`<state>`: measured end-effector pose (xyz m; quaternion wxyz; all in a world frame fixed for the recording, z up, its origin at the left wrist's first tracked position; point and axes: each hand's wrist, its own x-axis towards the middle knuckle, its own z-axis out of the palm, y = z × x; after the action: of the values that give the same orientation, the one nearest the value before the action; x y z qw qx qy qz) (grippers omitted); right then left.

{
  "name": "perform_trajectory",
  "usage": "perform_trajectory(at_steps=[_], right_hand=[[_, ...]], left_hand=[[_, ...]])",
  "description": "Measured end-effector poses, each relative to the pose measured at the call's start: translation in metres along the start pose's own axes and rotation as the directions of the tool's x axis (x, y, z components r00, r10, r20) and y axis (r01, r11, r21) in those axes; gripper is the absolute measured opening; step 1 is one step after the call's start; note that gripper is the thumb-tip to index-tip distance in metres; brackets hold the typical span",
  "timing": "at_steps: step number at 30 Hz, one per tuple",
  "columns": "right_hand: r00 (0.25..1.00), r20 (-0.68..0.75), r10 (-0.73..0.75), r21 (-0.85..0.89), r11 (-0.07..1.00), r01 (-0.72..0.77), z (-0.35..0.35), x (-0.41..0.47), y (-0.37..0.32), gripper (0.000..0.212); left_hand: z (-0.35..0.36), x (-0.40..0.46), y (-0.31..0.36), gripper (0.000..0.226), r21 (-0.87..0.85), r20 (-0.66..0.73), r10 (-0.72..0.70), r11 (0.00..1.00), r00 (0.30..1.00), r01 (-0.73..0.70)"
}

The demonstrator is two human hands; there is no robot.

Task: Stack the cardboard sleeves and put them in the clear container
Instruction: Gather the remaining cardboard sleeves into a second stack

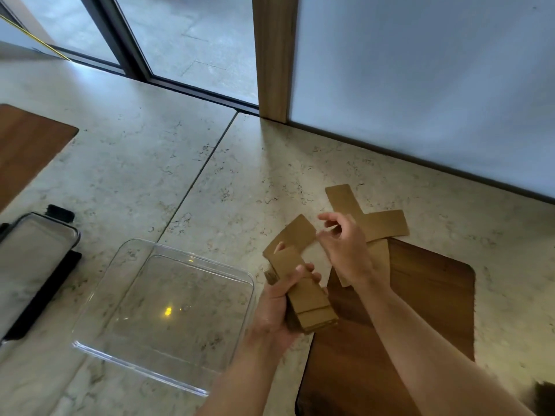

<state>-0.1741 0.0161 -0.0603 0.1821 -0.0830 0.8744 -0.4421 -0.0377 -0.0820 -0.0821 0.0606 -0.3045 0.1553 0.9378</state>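
My left hand (277, 307) grips a stack of flat brown cardboard sleeves (303, 292), held just right of the clear container (90, 349). One sleeve (292, 232) fans out from the top of the stack. My right hand (345, 244) hovers beside that sleeve with its fingers spread, and nothing is in its grasp. Behind it lie loose sleeves: one (342, 199) crossing another (387, 225), and a third (378, 253) partly hidden under my wrist. The container is shallow, square and holds nothing.
A dark wooden board (420, 295) lies under my right forearm. A second wooden board (27, 145) sits at far left. A lid with black clips (33, 253) rests left of the container. A white wall (420, 85) and a wooden post (274, 55) bound the stone counter.
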Motion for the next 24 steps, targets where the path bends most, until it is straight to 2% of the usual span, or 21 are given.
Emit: perform_trajectory(at_steps=[1,2,3,4,5,7,9,10,12,14,15,17,18,20,23,24], right_hand=[[0.999,-0.043,0.004,-0.22,0.975,-0.014,0.013,0.009,0.0,0.048],[1.0,-0.002,0.001,-0.459,0.888,-0.002,0.025,0.015,0.0,0.07],[0.998,0.061,-0.001,-0.62,0.784,0.038,0.034,0.018,-0.003,0.085],[0.996,0.09,0.007,-0.687,0.725,0.057,0.041,0.019,-0.005,0.093],[0.995,0.095,0.014,-0.684,0.727,0.055,0.044,0.021,-0.006,0.093],[0.999,0.048,0.01,-0.527,0.85,0.017,0.038,0.021,-0.005,0.079],[0.996,-0.054,0.067,-0.246,0.966,-0.079,0.021,0.014,-0.003,0.065],[0.985,-0.125,0.121,-0.12,0.983,-0.136,0.011,0.009,0.0,0.065],[0.94,-0.229,0.251,0.135,0.965,-0.225,-0.007,-0.008,0.004,0.074],[0.897,-0.193,0.397,0.43,0.856,-0.287,-0.016,-0.029,0.005,0.068],[0.889,-0.137,0.436,0.472,0.818,-0.328,-0.014,-0.041,0.006,0.055],[0.911,-0.041,0.411,0.339,0.863,-0.374,-0.01,-0.069,0.012,0.024],[0.927,0.028,0.373,0.252,0.895,-0.368,-0.008,-0.079,0.014,0.02],[0.911,0.151,0.383,0.168,0.898,-0.406,-0.018,-0.085,0.023,0.028],[0.808,0.408,0.426,0.26,0.794,-0.55,-0.046,-0.074,0.024,0.029],[0.795,0.463,0.393,0.21,0.823,-0.529,-0.05,-0.072,0.019,0.032]], left_hand=[[0.0,0.002,0.001,0.065,-0.058,-0.03,0.058,0.997,0.998,-0.059],[0.002,0.001,0.0,0.051,-0.112,-0.038,0.091,0.989,0.995,-0.095],[0.004,0.0,-0.001,0.043,-0.152,-0.047,0.108,0.982,0.993,-0.114],[0.005,-0.001,-0.002,0.047,-0.164,-0.06,0.13,0.977,0.99,-0.138],[0.004,0.001,-0.003,0.06,-0.141,-0.09,0.152,0.976,0.984,-0.163],[0.004,0.002,-0.005,0.073,-0.053,-0.168,0.189,0.978,0.967,-0.201],[0.006,0.001,-0.006,0.068,0.014,-0.221,0.224,0.974,0.949,-0.226],[0.008,0.001,-0.006,0.062,0.039,-0.251,0.241,0.97,0.938,-0.239],[0.012,0.002,-0.007,0.057,0.083,-0.297,0.276,0.961,0.914,-0.263],[0.023,0.002,-0.011,0.062,0.134,-0.291,0.297,0.954,0.909,-0.269],[0.027,0.003,-0.013,0.063,0.159,-0.286,0.306,0.95,0.908,-0.27],[0.034,0.008,-0.02,0.055,0.231,-0.282,0.313,0.94,0.907,-0.252],[0.033,0.01,-0.019,0.048,0.285,-0.286,0.326,0.927,0.901,-0.245],[0.031,0.012,-0.017,0.047,0.329,-0.283,0.286,0.925,0.915,-0.188],[0.031,0.008,-0.016,0.047,0.298,-0.232,0.188,0.948,0.954,-0.115],[0.032,0.005,-0.015,0.047,0.29,-0.217,0.178,0.951,0.96,-0.111]])
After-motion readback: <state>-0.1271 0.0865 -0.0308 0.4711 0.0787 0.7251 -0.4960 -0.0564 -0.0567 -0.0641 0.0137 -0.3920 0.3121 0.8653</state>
